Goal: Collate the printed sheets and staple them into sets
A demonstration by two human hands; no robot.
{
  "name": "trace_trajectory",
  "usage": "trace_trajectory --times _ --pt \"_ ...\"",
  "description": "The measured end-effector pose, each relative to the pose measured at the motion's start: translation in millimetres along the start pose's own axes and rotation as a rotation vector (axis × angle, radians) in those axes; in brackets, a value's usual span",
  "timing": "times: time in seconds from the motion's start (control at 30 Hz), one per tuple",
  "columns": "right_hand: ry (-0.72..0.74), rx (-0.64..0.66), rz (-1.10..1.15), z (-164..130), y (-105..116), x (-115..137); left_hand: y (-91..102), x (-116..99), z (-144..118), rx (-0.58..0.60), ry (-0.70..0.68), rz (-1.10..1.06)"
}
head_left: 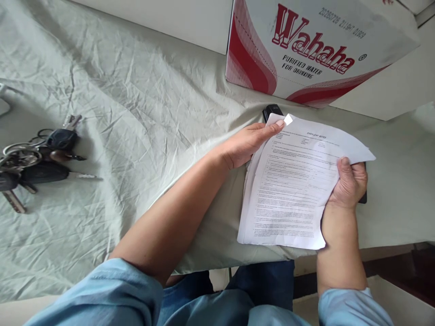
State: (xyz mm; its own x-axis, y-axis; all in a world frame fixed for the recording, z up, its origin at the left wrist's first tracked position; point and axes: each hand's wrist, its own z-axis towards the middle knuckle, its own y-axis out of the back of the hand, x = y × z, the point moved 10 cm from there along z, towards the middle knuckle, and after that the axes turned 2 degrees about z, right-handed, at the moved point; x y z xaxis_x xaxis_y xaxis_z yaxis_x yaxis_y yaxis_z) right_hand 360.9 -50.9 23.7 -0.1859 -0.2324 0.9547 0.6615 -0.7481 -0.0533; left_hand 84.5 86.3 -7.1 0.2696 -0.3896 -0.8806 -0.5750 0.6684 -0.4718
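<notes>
A small stack of printed paper sheets (288, 194) is held up between my two hands, its top page headed "Overleaf Notes". My left hand (249, 140) grips the upper left corner, thumb on top near a small white folded bit at the edge. On the right edge my right hand (350, 181) is closed, thumb on the page and fingers behind it. The sheets bend a little, and their upper right corner curls. A black object (273, 110) pokes out behind the top left corner. Another dark edge shows behind my right hand; the papers hide the rest.
A white and red Wahaha water carton (306, 59) stands at the back of the table. Several keys on rings (41, 163) lie at the far left. A wrinkled pale green cloth (136, 90) covers the table, whose front edge is just below the papers.
</notes>
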Motion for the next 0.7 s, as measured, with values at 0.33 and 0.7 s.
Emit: trace_trajectory --times 0.33,0.7 --pt "0.028 -0.003 0.006 0 -2 1 -0.9 -3 -1 -0.024 -0.036 0.053" --pt "0.25 -0.166 -0.119 7 29 11 -2.9 -16 -14 -0.054 -0.019 0.218"
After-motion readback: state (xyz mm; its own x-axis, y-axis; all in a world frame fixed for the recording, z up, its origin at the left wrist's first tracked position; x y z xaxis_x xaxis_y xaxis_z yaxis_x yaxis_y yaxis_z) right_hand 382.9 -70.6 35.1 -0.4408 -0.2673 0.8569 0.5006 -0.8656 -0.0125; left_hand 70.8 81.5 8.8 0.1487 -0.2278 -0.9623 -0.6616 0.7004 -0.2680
